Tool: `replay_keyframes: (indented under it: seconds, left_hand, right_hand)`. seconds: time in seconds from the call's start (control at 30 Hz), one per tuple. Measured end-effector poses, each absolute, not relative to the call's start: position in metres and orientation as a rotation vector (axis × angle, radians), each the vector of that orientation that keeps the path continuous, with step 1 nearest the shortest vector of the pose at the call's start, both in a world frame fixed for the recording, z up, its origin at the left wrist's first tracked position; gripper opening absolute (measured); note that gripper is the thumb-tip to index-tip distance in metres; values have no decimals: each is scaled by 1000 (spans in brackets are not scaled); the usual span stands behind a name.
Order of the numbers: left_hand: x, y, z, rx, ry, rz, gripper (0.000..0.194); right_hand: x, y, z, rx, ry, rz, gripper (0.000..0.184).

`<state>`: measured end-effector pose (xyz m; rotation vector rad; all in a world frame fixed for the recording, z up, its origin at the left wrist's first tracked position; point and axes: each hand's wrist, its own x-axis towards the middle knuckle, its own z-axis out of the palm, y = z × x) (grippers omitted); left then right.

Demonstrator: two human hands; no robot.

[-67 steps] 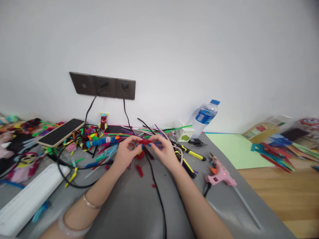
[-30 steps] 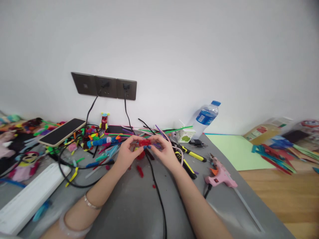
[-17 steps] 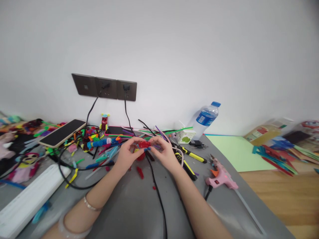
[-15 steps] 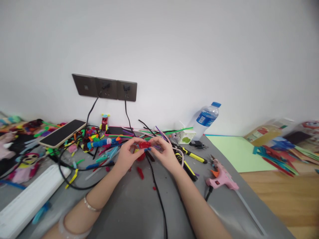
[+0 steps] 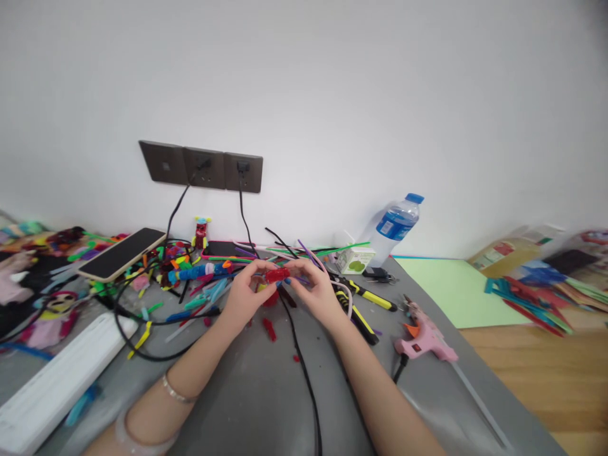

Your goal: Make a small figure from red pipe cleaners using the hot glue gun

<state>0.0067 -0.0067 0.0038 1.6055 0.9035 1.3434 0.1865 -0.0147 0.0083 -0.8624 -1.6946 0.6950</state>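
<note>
Between the fingertips of both hands is a small red craft piece [image 5: 277, 275], fuzzy and shiny, apparently wound pipe cleaner. My left hand [image 5: 247, 292] pinches its left end. At the right end, my right hand [image 5: 313, 290] grips it with thumb and fingers. Dark blue shows at the thumb tips. Below the hands lies another red piece [image 5: 269, 329] on the grey table [image 5: 247, 399]. A small red scrap [image 5: 296, 358] is nearby. Part of something red behind the fingers is hidden.
A black cable [image 5: 304, 373] runs under the hands. To the right are yellow-black pliers [image 5: 358, 320], a pink glue gun [image 5: 425, 342] and a tilted water bottle [image 5: 395, 225]. On the left are a phone [image 5: 123, 253], a white power strip [image 5: 66, 380] and several colourful pipe-cleaner figures.
The scene has shifted slightly right in view. Both hands keep hold of the red craft piece, which now lies a little more level and shows more clearly between the fingertips.
</note>
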Motion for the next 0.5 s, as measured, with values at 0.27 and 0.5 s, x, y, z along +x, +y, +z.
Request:
replay_keyframes:
  seconds: [0.27,0.5]
  left_hand:
    - [6,-7,2,1599,922,1336,22]
    - [7,-7,3,1588,917,1328,22]
  right_hand:
    - [187,-15,9,-877,-1688,694,20]
    - [187,-15,10,-868,-1694,671,20]
